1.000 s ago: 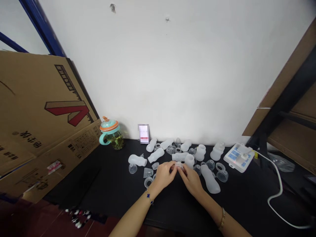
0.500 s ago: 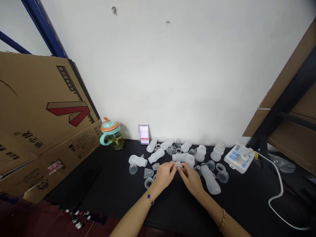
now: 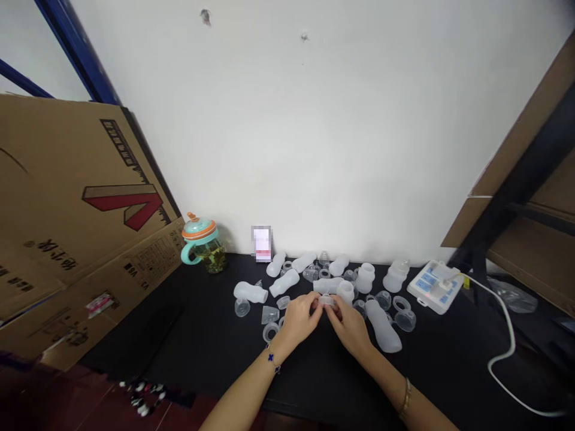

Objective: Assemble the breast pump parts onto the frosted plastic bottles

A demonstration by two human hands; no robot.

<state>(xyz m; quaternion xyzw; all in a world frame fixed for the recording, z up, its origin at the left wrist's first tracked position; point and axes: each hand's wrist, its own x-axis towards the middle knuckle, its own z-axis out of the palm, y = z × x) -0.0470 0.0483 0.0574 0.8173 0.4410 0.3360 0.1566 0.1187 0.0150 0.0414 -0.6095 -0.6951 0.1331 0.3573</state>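
Between my fingertips, just above the black table, is a small clear ring-shaped bottle collar. My left hand pinches its left side, and my right hand pinches the right side. Fingers partly cover it. Right behind my right hand stands an open-mouthed translucent baby bottle, with another bottle lying beside it. A third bottle lies to the right of my right hand. By my left wrist lie a clear collar ring and a clear cap.
Several more bottles, caps and rings are spread along the wall. At the left stand a teapot-like jug and a large cardboard box. A phone-like screen leans on the wall. A white power strip with a cable lies at the right.
Both hands stay in nearly the same place, still pinching the collar, which sits slightly more level now. The view has shifted a little; the other things have not moved.
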